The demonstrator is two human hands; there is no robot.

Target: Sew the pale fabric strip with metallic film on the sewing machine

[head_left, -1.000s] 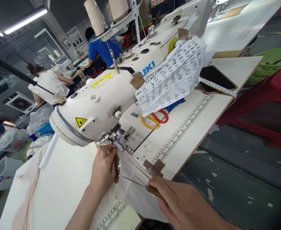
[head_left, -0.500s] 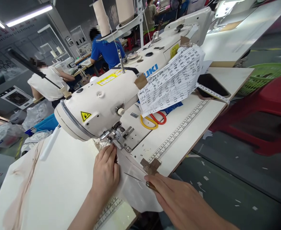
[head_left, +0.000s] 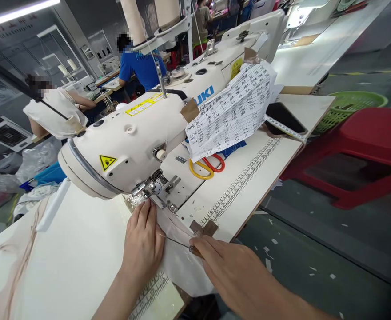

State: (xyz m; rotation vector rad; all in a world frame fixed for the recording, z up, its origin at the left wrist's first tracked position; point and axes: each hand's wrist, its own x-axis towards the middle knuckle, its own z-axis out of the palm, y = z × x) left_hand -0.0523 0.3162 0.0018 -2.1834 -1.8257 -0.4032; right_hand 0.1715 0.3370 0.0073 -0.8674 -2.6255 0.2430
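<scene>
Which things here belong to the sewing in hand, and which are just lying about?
In use:
- left hand, flat on the pale fabric
- right hand, gripping a thin metal pick
- sewing machine

Lying about:
- scissors
- printed sheet
- phone
- red stool
- green basket

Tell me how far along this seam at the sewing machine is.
Done: the pale fabric is already fed under the presser foot. In hand: the left hand presses the fabric flat by the foot, and the right hand holds a thin pointed tool on it. Left: most of the fabric lies in front of the foot, hanging over the table edge, so it looks early.
</scene>
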